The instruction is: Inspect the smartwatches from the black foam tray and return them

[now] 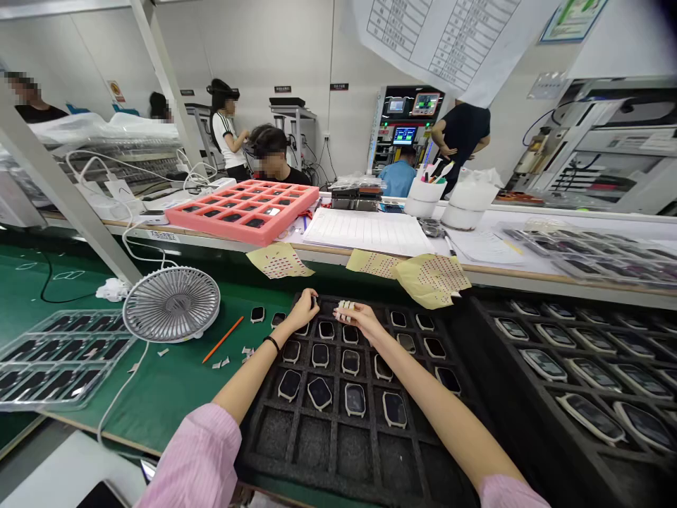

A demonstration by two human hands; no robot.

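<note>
My left hand (pixel 304 309) reaches over the far rows of a black foam tray (pixel 328 444) and is closed on a small dark watch body (pixel 314 302). My right hand (pixel 358 317), fingertips wrapped in white finger cots, is curled close beside it over the same row; what it pinches, if anything, I cannot make out. The tray's pockets hold several watch bodies (pixel 354 399) with dark screens; the nearest rows of pockets are bare foam.
A small white fan (pixel 172 304) lies on the green mat with an orange pencil (pixel 223 339) and loose watch bodies (pixel 257 315). Clear trays (pixel 53 360) sit left, more black trays (pixel 582 381) right. A pink tray (pixel 243 212) and yellow sticker sheets (pixel 431 281) are on the shelf. Other people work behind.
</note>
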